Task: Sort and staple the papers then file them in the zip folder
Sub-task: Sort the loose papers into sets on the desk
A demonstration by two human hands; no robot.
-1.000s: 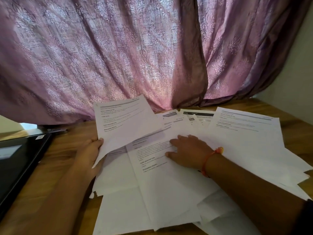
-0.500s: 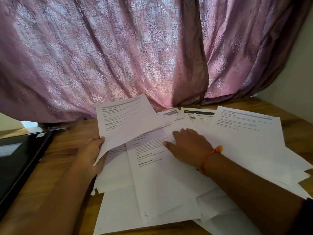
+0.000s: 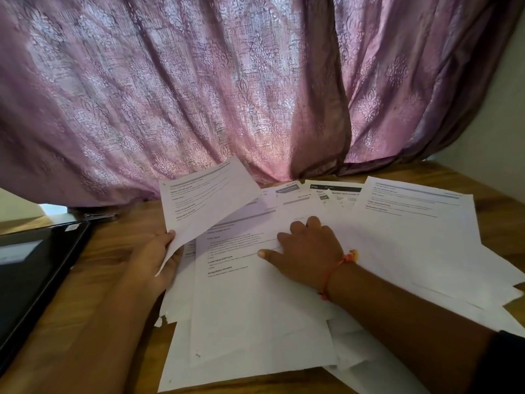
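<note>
Take the spread of papers (image 3: pixel 255 322) as your landmark: loose white sheets fanned untidily over the wooden surface (image 3: pixel 85 280), overlapping at odd angles. Nearest you, their lower edges hang ragged and unaligned.

On the middle of the spread, your right hand (image 3: pixel 306 251) lies flat, fingers straight and thumb stretched out along a printed sheet (image 3: pixel 241 280). That grip is open; it presses the page and pinches nothing. An orange thread bracelet (image 3: pixel 341 265) sits at that wrist.

At the left edge of the spread, your left hand (image 3: pixel 159 257) holds one sheet (image 3: pixel 204 203) lifted and tilted off the pile. Its grip is closed on that sheet's lower left edge, though the paper hides most of the fingers.

Left of the spread lies a dark flat item (image 3: pixel 37 265) with a glossy face; I cannot tell whether it is the zip folder. Beyond it, near the curtain, a small metal object (image 3: pixel 99 216) rests on the surface, possibly the stapler, too small to be sure.

Behind the spread's far edge, more printed sheets (image 3: pixel 335 194) with dark headers peek out, and the pink patterned curtain (image 3: pixel 227 95) hangs down behind the surface.

By my judgement you are early in the sorting. No neat stacks show, no staple is visible on any sheet, and nothing is filed. Grouping, stapling and filing all appear to be left.
</note>
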